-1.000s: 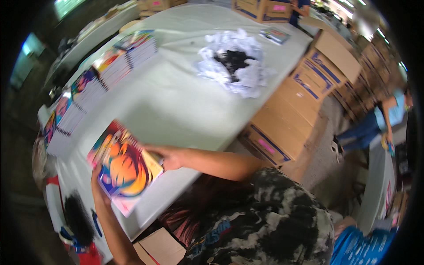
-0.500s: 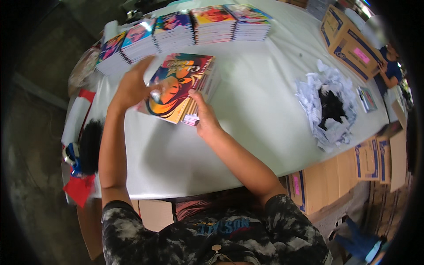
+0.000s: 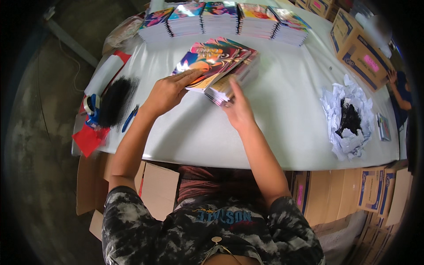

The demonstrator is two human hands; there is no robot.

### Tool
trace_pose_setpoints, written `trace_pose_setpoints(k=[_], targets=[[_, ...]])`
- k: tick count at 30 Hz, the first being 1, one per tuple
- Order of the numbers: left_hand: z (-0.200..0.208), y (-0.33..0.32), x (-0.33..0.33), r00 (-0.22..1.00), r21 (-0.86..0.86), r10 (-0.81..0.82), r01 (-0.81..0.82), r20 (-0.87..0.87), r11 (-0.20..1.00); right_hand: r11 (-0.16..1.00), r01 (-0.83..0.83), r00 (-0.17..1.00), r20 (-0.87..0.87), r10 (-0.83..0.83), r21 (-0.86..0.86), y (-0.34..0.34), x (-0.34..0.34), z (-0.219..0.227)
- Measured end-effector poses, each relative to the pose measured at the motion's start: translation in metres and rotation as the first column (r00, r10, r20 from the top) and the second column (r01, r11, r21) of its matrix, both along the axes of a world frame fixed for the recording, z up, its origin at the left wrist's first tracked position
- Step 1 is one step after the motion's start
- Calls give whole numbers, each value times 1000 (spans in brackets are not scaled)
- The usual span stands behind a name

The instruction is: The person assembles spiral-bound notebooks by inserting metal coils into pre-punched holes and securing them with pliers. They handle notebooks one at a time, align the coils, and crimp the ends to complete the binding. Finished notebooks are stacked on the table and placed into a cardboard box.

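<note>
A stack of colourful notebooks is fanned out in front of me, with bright illustrated covers and white page edges. My left hand lies on the top cover at its near left corner, fingers stretched out along it; the thumb's hold is hard to see. At the stack's near right edge, my right hand has its thumb up against the page edges and its fingers curled at the lower corner. Beyond, several piles of spiral-bound notebooks stand in a row along the far side of the white-covered table.
On the left lie a black bristly bundle, blue-handled pliers, a blue tape dispenser and red material. Crumpled paper holding black scraps sits right. Cartons stand behind it, near another person's arm.
My left hand has come down from above the cover onto it. The notebooks have fanned apart, and my right thumb has moved from the top cover to the page edges. The view has shifted.
</note>
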State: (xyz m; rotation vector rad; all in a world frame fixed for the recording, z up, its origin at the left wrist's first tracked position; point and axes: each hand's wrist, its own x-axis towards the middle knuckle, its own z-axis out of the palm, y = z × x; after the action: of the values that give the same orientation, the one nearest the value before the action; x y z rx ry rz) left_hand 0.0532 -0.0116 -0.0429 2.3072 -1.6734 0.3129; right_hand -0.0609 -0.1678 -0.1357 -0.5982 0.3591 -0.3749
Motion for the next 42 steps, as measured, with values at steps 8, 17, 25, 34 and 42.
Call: trace_pose_setpoints(k=[8, 17, 25, 34, 42], targets=[[-35, 11, -30, 973, -201, -5, 53, 230, 978, 668, 157, 985, 62, -164, -728, 1, -64, 17], [7, 61, -75, 677, -547, -383, -34, -629, 837, 412, 457, 888, 379, -260, -788, 4, -94, 37], [-88, 75, -82, 625, -272, -110, -170, -773, 947, 574, -94, 994, -45, 98, -814, 3, -141, -41], [-108, 138, 6, 452, -36, 866, -890, -213, 455, 498, -9, 975, 104, 198, -867, 18, -137, -2], [-15, -13, 19, 979, -766, 97, -201, -179, 611, 609, 70, 980, 170, 108, -790, 25, -125, 10]])
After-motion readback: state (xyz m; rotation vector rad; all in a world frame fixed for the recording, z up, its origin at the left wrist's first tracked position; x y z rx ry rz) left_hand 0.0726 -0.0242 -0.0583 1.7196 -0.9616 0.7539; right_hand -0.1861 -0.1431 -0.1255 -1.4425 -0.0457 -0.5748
